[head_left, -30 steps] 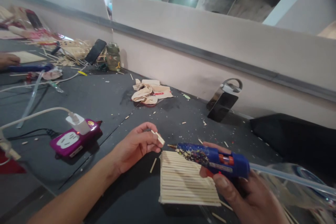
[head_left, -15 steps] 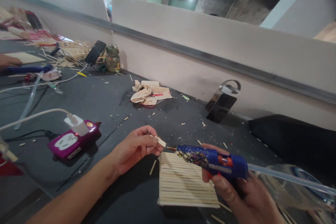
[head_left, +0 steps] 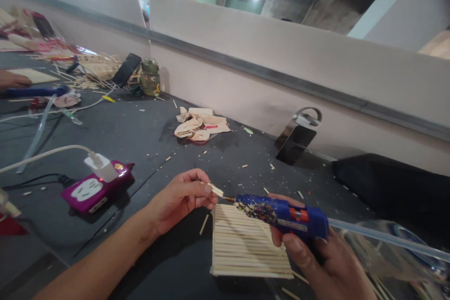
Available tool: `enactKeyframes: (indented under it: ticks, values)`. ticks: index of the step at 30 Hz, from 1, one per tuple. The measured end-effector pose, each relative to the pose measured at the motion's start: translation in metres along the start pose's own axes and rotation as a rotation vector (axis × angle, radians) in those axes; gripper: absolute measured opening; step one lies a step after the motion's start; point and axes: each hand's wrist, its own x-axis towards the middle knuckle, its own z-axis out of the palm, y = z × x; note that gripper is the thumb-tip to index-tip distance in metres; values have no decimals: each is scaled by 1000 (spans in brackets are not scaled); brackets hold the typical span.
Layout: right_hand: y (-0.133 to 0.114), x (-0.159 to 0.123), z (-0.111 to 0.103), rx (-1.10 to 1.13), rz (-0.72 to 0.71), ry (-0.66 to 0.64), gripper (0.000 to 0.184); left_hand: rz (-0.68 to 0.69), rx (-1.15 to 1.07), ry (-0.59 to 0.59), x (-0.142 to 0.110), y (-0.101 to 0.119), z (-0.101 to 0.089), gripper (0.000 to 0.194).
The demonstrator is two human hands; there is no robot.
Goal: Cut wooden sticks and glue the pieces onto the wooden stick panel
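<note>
Near the wooden panel's (head_left: 246, 251) far left corner, the left hand (head_left: 183, 199) pinches short sticks (head_left: 217, 191). Above the panel, the right hand (head_left: 325, 262) grips a glue gun (head_left: 281, 213), nozzle (head_left: 229, 199) close to them.

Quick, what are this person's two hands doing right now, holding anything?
Left hand: closed, pinching small sticks between thumb and fingers.
Right hand: closed around a glue gun.
</note>
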Motion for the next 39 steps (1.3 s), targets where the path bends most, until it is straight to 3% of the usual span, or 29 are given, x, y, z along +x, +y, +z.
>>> enactKeyframes:
  ticks: [14, 26, 28, 33, 37, 39]
  values:
    - [-8, 2, -1, 4, 89, -5, 45, 9, 6, -38, 0, -1, -1, 12]
    - [9, 0, -1, -44, -34, -16, 39, 25, 36, -42, -1, -1, -1, 13]
    - [8, 0, -2, -29, -10, -17, 37, 73, 55, 2, -1, 1, 1, 13]
    - [1, 2, 2, -54, 40, -146, 36, 307, 227, 271, -2, 7, 4, 11]
    - [-6, 5, 9, -63, 44, -220, 37, 323, 363, 316, -3, 8, 7, 8]
    - [-7, 6, 11, -66, 27, -193, 37, 317, 390, 306, -4, 8, 8, 8]
